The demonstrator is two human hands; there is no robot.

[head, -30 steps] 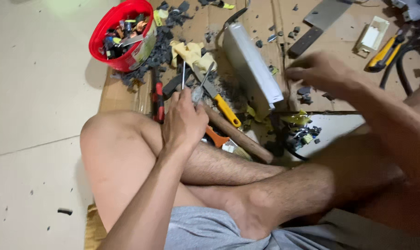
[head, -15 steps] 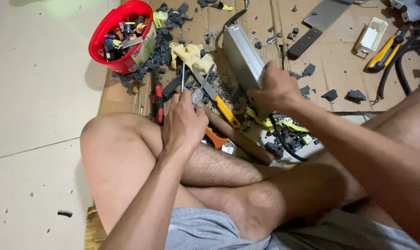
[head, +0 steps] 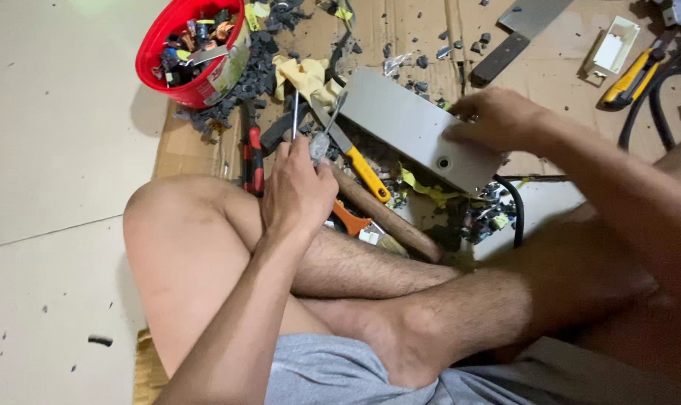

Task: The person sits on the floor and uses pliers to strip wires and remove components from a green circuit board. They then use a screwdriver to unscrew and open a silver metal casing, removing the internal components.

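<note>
Right hand [head: 498,120] grips grey metal casing [head: 415,139], lifted at 1 o'clock; left hand [head: 299,187] pinches thin tool [head: 296,112]. Red bucket [head: 194,52] part-filled; debris remains.

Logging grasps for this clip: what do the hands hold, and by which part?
Right hand grips the grey metal box by its far end. Left hand pinches a thin metal tool by its lower end.
</note>
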